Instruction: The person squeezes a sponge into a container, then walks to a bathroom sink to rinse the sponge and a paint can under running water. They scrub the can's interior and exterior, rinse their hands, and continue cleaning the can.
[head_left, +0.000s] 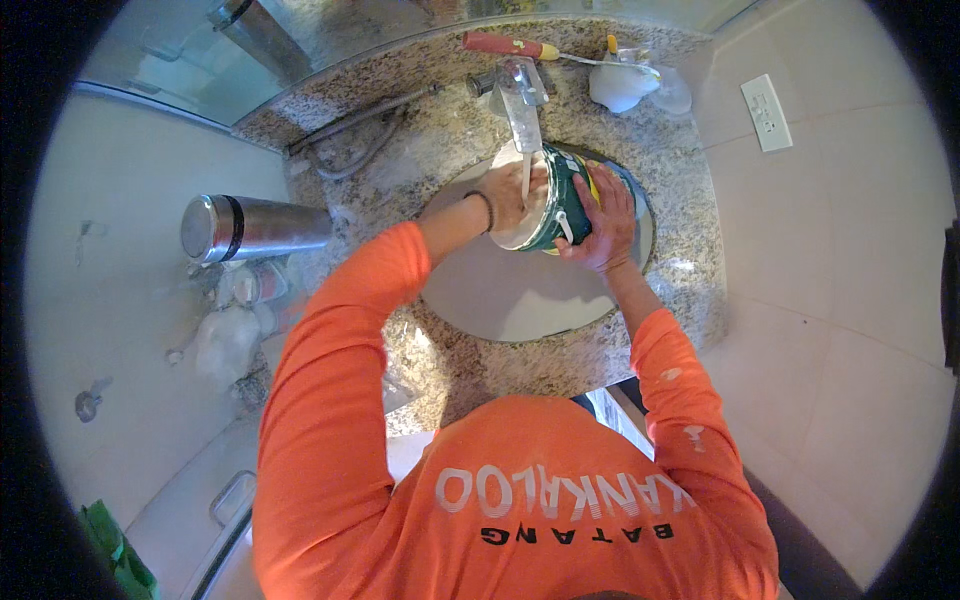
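Observation:
A green plastic pail (576, 176) with a white rim lies tilted in the sink basin (517, 300), its mouth facing left. My right hand (607, 217) grips the outside of the pail near its white handle lug (564, 226). At the pail's mouth, my left hand (514, 191) reaches in, with a dark bracelet (480, 206) on the wrist. Its fingers are partly hidden, so whether they hold anything does not show. Above the mouth is a metal faucet (523, 112), from which a thin stream of water (527, 176) comes down by my left hand.
A tool with a red handle (502, 45) rests at the back, beside a whitish plastic bag (622, 86). Along the left stand a steel flask (262, 229), a flexible hose (367, 154) and a clear jar (259, 285). A wall outlet (766, 112) is at the right.

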